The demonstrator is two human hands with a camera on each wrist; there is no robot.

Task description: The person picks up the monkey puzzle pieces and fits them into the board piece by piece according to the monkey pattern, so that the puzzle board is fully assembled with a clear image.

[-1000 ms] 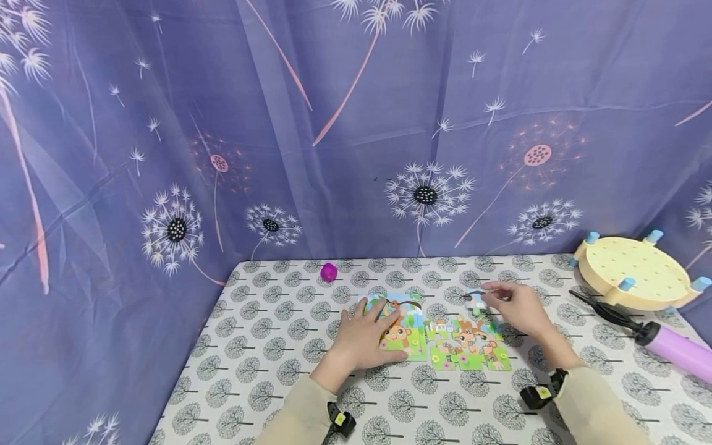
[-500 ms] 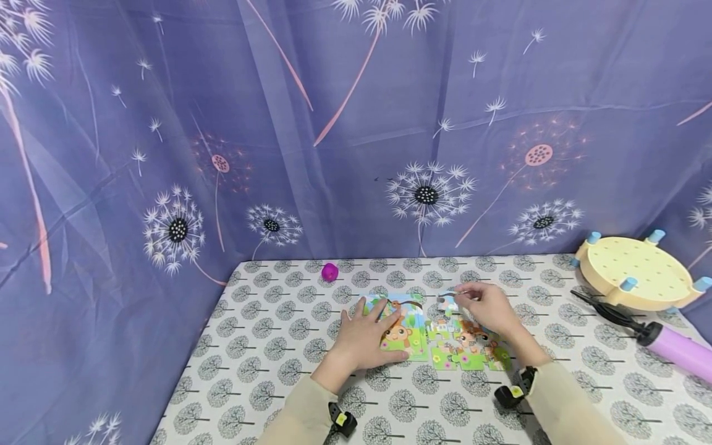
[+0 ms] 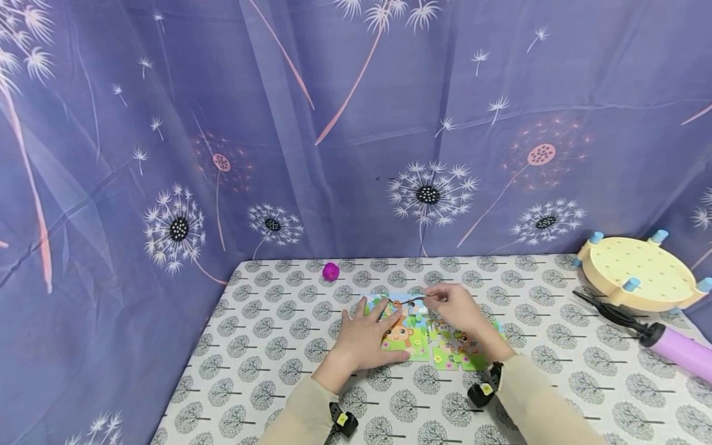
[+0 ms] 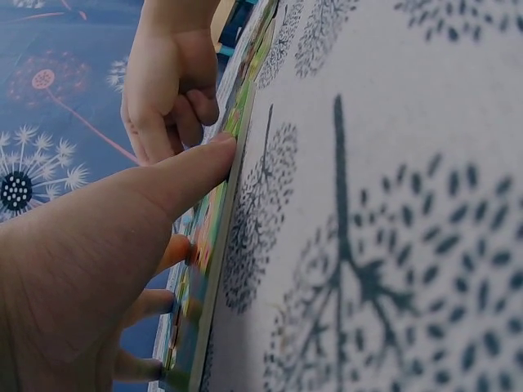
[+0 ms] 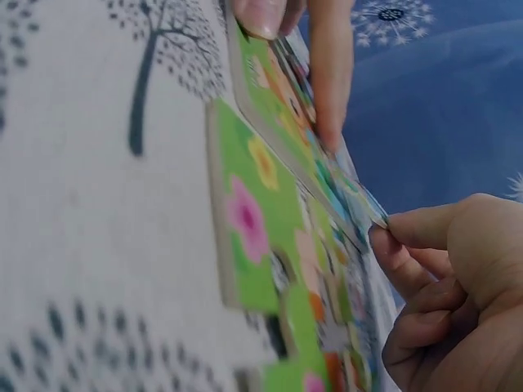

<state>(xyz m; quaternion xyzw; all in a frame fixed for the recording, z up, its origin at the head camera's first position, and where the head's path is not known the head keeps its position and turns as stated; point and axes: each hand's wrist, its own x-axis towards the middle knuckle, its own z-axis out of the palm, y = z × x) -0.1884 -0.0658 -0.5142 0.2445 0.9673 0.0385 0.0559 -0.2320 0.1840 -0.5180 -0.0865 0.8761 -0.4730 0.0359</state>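
Note:
My left hand [image 3: 363, 339] rests with spread fingers on a picture puzzle board [image 3: 417, 350] printed with a monkey on green. In the left wrist view, its thumb [image 4: 200, 167] presses along the board's near edge. My right hand [image 3: 457, 311] pinches a pale blue jigsaw piece [image 5: 368, 204] between thumb and forefinger, over the board's upper right corner. That piece is tilted in the right wrist view and overlaps the board. Right beside the board lie joined jigsaw pieces [image 5: 253, 212] with monkeys, flowers and grass, partly hidden under my right hand and forearm in the head view.
A small purple object [image 3: 330, 272] sits toward the back of the table. At the right stand a round yellow stand with blue pegs [image 3: 639, 272] and a lilac pump-like tube [image 3: 681, 352] with a black end. A purple dandelion curtain [image 3: 345, 204] hangs behind the tree-print cloth [image 3: 267, 371].
My right hand has moved left with the pinched jigsaw piece, from above the joined pieces to the board's upper right corner. My left hand has stayed on the board.

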